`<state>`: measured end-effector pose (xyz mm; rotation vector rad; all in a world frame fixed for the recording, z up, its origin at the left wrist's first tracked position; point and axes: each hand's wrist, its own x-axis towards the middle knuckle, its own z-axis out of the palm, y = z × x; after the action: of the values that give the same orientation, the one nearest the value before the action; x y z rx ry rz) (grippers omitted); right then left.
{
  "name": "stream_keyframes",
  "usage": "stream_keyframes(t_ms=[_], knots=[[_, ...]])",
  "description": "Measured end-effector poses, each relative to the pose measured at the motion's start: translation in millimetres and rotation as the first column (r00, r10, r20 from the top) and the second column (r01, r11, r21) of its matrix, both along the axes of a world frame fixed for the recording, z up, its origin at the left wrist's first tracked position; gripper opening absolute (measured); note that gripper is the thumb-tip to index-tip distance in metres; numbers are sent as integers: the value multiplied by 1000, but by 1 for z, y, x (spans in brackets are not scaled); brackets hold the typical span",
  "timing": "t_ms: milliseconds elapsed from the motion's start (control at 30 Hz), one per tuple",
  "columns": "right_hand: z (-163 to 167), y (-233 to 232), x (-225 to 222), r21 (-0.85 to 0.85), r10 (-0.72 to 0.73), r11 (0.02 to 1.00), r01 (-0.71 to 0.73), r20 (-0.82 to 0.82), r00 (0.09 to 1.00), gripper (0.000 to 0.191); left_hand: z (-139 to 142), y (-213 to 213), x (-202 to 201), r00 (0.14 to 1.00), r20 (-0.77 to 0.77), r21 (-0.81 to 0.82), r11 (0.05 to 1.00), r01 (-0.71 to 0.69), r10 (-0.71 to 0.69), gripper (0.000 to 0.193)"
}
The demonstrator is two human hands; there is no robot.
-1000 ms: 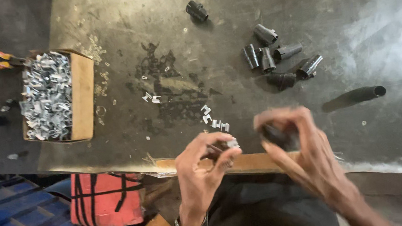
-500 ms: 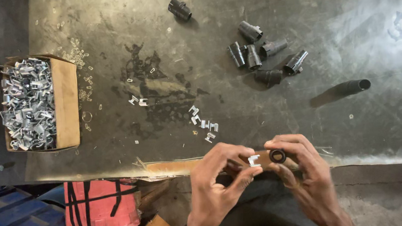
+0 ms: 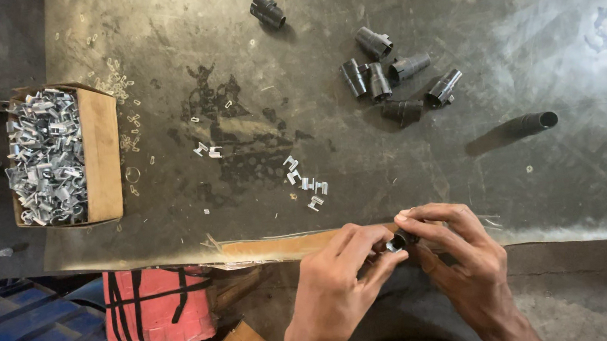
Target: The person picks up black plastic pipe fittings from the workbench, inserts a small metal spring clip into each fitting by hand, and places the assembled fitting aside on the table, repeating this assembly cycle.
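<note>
black fitting between both hands

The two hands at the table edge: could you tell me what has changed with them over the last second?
A second ago they were apart; the left hand and right hand have come together and now pinch one small black fitting between the fingertips. The box of metal clips and the loose black fittings lie as before.

One head-worn camera, looking straight down

The single view comes from the person's head and faces almost vertically down onto a dark metal worktable. It sits fairly near: the table's near edge runs across the lower frame, both hands meet just beneath it, and the floor shows at lower left.
</note>
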<state>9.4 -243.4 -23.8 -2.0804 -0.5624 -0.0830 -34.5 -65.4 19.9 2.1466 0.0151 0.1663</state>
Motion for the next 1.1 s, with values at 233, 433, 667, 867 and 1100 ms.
stream_keyframes(t_ms=[233, 433, 667, 867, 1100], knots=[[-4, 0, 5, -31, -52, 998, 53, 30, 998, 49, 2, -6, 7, 999, -16, -12, 999, 42, -43, 64], [-6, -19, 27, -226, -265, 927, 301, 176, 948, 37, -3, 5, 13, 997, -50, 45, 997, -62, 64, 52], [5, -27, 33, -74, -368, 914, 400, 264, 891, 47, -1, 44, 14, 934, 20, 121, 926, -356, 357, 31], [61, 7, 1, 469, 434, 730, -497, 244, 867, 47, -9, 63, 37, 909, 96, 316, 854, -414, 405, 25], [68, 7, 8, 595, 840, 346, -726, 147, 521, 49, -27, 63, 57, 907, 94, 341, 843, -416, 410, 20]])
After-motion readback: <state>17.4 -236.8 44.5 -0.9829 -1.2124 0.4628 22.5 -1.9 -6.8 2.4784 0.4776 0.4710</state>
